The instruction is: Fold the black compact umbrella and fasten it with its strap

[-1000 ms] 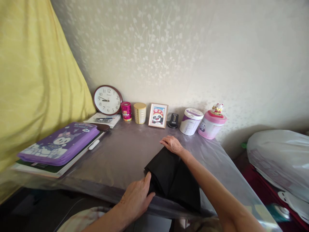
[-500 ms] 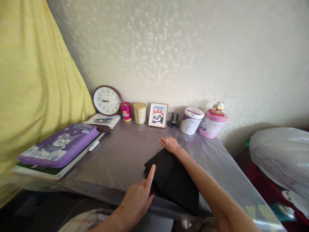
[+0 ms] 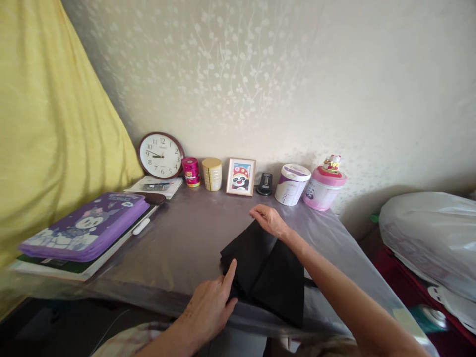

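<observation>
A folded piece of black cloth (image 3: 275, 277) lies at the front of the table, with a seam running slantwise across it and layered edges on its left. My right hand (image 3: 270, 220) is closed on its upper corner, fingertips pinched together and the corner slightly raised. My left hand (image 3: 211, 302) is at the cloth's lower left edge. Its index finger lies stretched on the black fabric and the thumb sits lower beside it; the other fingers are hidden under the hand. A dark strap end (image 3: 310, 282) shows beyond the cloth, beneath my right forearm.
A purple zip case (image 3: 85, 225) rests on books at left, near a white marker (image 3: 141, 226). Along the wall stand a clock (image 3: 161, 154), tins, a picture frame (image 3: 241, 177), a black stand (image 3: 265, 184) and two tubs (image 3: 293, 184). A plastic-wrapped bundle (image 3: 427, 233) sits off the right edge.
My right hand has moved slightly right, drawing the cloth's upper corner up and spreading the fabric wider. The left hand stays at the left edge. The view has shifted a little.
</observation>
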A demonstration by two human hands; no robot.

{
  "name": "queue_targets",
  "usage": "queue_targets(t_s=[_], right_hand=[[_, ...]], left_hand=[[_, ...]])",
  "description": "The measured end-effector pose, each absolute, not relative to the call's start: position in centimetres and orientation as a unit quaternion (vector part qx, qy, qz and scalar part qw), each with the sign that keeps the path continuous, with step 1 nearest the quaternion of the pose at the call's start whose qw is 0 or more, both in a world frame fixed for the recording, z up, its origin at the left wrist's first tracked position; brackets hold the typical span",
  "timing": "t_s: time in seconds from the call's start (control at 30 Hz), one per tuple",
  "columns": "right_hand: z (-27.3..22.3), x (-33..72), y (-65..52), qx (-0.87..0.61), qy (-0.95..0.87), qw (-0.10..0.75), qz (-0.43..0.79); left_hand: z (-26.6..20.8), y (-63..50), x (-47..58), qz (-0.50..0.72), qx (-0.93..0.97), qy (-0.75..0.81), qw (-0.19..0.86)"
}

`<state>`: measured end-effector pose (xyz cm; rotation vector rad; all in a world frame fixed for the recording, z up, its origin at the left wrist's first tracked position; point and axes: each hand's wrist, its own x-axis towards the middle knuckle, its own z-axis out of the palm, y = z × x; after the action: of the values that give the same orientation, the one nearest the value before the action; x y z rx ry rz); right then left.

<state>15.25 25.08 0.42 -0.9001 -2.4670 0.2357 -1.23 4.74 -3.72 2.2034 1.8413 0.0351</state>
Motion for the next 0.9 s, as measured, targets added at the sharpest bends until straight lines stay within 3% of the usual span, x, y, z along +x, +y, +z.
queue_targets(t_s=[0.1, 0.2, 0.5, 0.6, 0.7, 0.8, 0.9], right_hand=[[-0.2, 16.4, 23.0, -0.230, -0.943, 0.205, 0.126], [-1.6, 17.0, 22.3, -0.191, -0.961, 0.180, 0.089], [-2.5, 18.3, 26.8, -0.357, -0.927, 0.097, 0.065], [-1.6, 18.7, 26.9, -0.426, -0.895, 0.124, 0.050], [-1.1, 18.6, 25.8, -0.373, -0.906, 0.189, 0.066], [-1.3, 18.5, 25.0, -0.279, -0.938, 0.165, 0.122], [-1.6, 19.5, 25.7, -0.319, -0.926, 0.154, 0.132]], left_hand=[[-3.7, 4.8, -1.3, 0.016, 0.752, 0.643, 0.145], [-3.8, 4.9, -1.3, 0.025, 0.751, 0.642, 0.149], [-3.3, 4.8, -1.1, 0.011, 0.749, 0.646, 0.147], [-3.2, 4.8, -1.2, 0.015, 0.749, 0.645, 0.148], [-3.3, 4.9, -1.3, 0.021, 0.749, 0.644, 0.152], [-3.4, 4.9, -1.5, 0.026, 0.747, 0.645, 0.159], [-3.5, 5.0, -1.6, 0.030, 0.745, 0.646, 0.163]])
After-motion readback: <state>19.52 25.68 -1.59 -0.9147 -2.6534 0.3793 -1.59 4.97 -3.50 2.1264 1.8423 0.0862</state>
